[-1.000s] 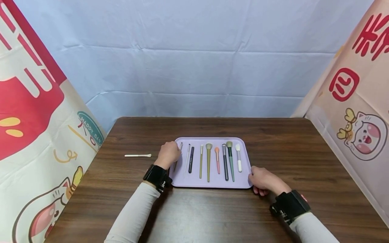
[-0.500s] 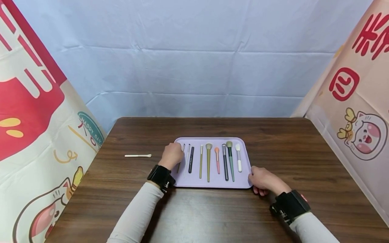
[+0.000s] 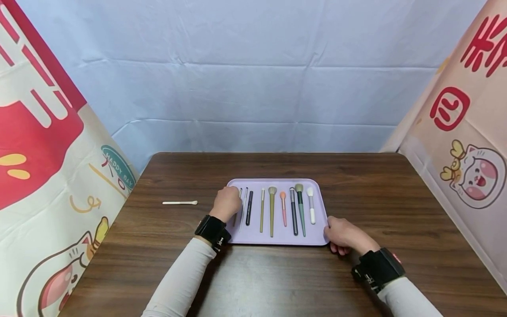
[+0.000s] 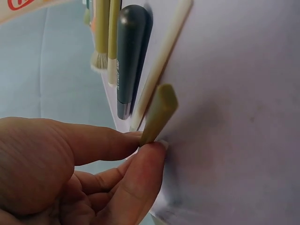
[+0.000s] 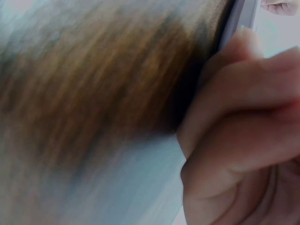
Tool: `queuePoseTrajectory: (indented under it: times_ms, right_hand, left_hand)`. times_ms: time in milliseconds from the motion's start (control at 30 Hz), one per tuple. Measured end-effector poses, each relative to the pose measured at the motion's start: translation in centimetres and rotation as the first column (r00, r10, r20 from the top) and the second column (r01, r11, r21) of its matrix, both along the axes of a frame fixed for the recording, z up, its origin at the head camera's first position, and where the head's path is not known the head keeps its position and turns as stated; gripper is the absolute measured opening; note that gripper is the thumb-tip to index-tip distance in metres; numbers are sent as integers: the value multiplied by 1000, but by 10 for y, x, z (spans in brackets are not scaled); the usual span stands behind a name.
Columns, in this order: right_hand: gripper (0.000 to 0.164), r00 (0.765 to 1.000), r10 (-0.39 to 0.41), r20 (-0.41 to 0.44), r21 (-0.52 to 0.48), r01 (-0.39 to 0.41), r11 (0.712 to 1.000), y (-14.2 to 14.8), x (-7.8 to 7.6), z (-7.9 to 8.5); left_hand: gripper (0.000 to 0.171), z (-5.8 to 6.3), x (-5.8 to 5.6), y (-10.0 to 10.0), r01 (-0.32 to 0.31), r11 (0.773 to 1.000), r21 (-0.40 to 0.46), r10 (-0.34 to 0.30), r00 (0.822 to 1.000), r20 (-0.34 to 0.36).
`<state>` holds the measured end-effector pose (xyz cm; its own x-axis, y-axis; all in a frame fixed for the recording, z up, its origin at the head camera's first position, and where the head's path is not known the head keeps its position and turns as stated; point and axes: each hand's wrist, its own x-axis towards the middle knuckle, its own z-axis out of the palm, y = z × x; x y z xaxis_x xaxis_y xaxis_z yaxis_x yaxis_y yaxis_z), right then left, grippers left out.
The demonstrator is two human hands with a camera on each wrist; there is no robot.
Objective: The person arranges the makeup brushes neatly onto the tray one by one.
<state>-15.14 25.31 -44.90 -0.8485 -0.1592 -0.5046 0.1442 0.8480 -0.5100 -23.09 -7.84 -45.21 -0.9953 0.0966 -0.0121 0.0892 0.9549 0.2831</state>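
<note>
My left hand point(image 3: 226, 204) is over the left end of a lilac tray point(image 3: 277, 241). Between thumb and finger it pinches a slim olive-handled makeup brush point(image 4: 161, 110), whose handle end sticks out toward the left wrist camera. Right beside that brush lies a thin white brush point(image 3: 243, 209), then a short dark brush point(image 3: 249, 208). My right hand point(image 3: 343, 235) grips the tray's near right corner; in the right wrist view its curled fingers point(image 5: 234, 93) are at the rim. The held brush's bristle end is mostly hidden by the hand in the left wrist view.
Further right on the tray, several makeup brushes lie in a row, among them a broad olive brush point(image 3: 271, 211), a pink brush point(image 3: 283, 209) and a white-tipped brush point(image 3: 310, 206). A white brush point(image 3: 180, 203) lies on the wooden table point(image 3: 396, 198), left of the tray.
My left hand has shifted right, with the olive brush in it, closer to the thin white brush. The right hand stays at the tray's corner.
</note>
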Motion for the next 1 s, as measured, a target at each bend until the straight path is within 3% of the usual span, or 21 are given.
queuePoseTrajectory:
  times_ms: [433,1000]
  right_hand:
    - [14,1000,-8,3,-1,8,1000,0,0,-1]
    - [13,1000,-2,-4,-8,2,1000,0,1,-2]
  left_hand:
    - [21,3,2,3,19,998,-59,-19,1000,1]
    - [18,6,3,6,9,999,-39,-8,1000,21]
